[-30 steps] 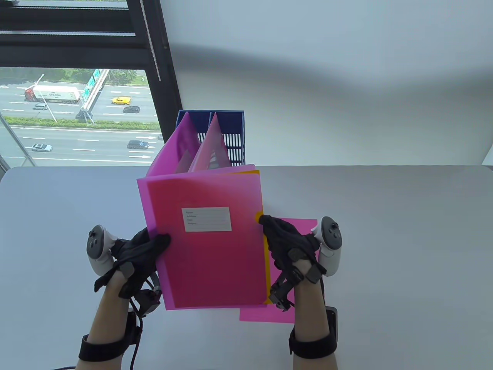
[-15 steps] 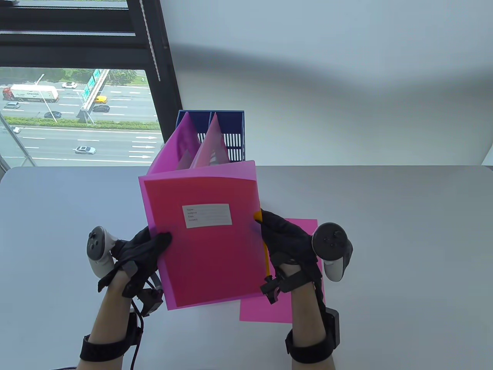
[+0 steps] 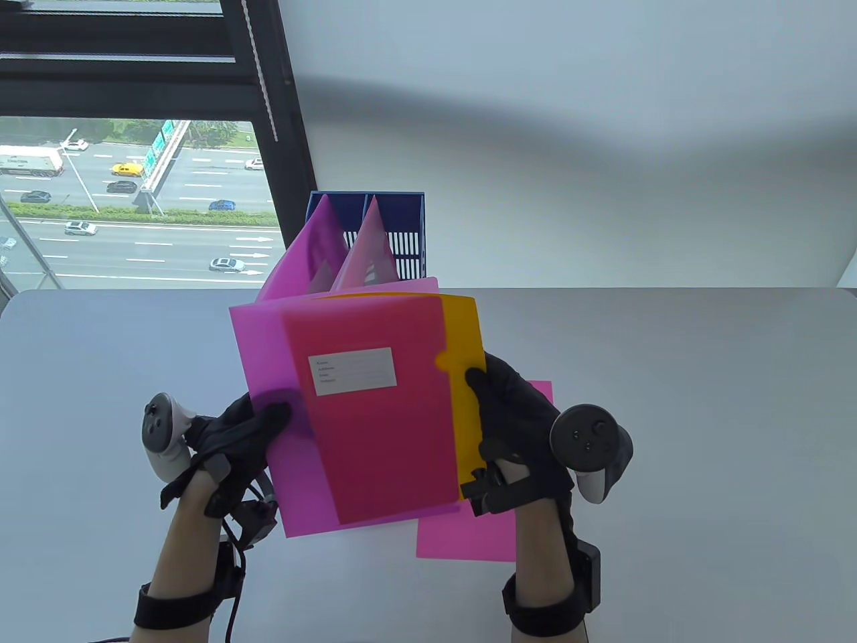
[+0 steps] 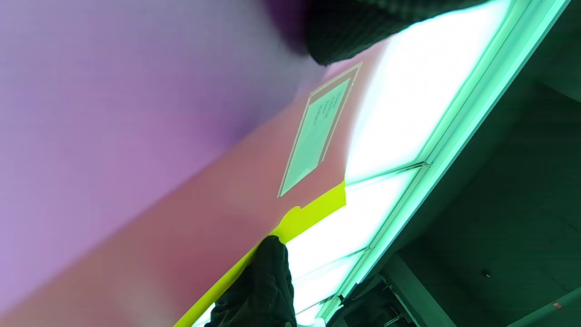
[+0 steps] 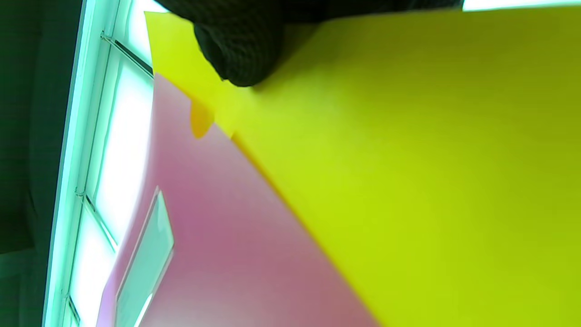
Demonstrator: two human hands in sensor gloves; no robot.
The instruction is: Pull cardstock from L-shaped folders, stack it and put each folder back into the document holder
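A translucent pink L-shaped folder with a white label is held up over the table's middle. My left hand grips its left edge, thumb on the front. Yellow cardstock sticks out of the folder's right side, and my right hand pinches that exposed strip. The right wrist view shows the yellow cardstock sliding off the pink folder. In the left wrist view the yellow cardstock peeks past the folder. A pink cardstock sheet lies flat on the table under my right hand.
A blue document holder stands at the table's far edge, with two pink folders leaning out of its slots. A window with a dark frame is behind it on the left. The grey table spreads to both sides.
My right hand has pulled the yellow cardstock rightward, so a wide strip now shows beyond the folder. My left hand and the folder shifted slightly left.
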